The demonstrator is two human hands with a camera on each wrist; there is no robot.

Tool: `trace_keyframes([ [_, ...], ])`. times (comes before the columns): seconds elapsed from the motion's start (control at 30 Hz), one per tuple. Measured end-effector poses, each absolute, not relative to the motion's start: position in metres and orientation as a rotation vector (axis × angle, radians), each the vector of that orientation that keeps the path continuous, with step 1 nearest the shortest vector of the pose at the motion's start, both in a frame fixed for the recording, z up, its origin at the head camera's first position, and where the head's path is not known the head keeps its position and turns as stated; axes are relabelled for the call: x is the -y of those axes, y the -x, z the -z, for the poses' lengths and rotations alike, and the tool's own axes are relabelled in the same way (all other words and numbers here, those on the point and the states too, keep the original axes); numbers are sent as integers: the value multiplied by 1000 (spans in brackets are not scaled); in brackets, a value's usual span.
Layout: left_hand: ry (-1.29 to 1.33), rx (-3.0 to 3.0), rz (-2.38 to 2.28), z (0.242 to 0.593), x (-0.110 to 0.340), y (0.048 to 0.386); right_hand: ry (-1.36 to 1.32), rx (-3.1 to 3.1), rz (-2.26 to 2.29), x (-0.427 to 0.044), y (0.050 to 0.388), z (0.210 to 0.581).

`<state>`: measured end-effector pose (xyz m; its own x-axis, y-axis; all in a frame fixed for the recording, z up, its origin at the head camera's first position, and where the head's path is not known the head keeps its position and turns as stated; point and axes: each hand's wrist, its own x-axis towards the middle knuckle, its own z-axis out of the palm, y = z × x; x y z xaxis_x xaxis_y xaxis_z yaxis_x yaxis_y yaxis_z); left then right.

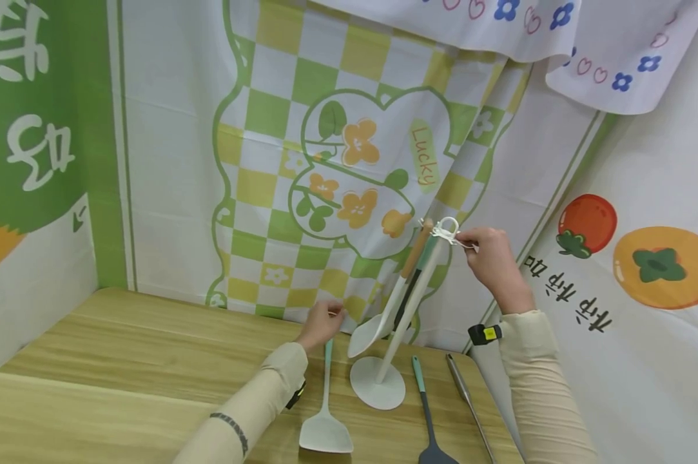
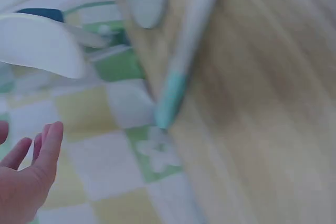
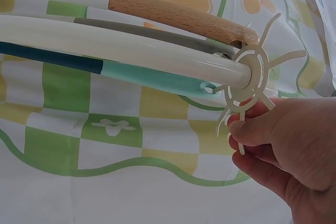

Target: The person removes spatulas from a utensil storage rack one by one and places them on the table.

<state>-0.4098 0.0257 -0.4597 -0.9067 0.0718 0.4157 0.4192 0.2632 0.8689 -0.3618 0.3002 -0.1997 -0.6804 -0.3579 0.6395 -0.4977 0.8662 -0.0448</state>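
My right hand (image 1: 494, 261) pinches one hook of the hook ring (image 3: 233, 100) at the top of a white utensil stand (image 1: 409, 309). From other hooks hang a white ladle-like utensil with a wooden handle (image 3: 178, 17), a dark one with a teal handle (image 3: 152, 80), and one whose grey-green handle (image 3: 157, 35) is partly behind the pole. My left hand (image 1: 322, 324), fingers loosely bent and holding nothing in the left wrist view, hovers left of the stand. Below it a white turner (image 1: 325, 433) with a teal handle lies on the table.
To the right of the stand's round base (image 1: 378, 393) lie a dark turner (image 1: 434, 451) with a teal handle and a slim metal utensil (image 1: 467, 396). The wooden table (image 1: 122, 361) meets a checkered cloth (image 1: 267, 187) at its back edge.
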Motion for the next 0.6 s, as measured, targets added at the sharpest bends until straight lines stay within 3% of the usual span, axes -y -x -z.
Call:
trace_keyframes([
  [0.6, 959, 2057, 1897, 335, -73, 389, -627, 2354, -297, -301, 365, 202],
])
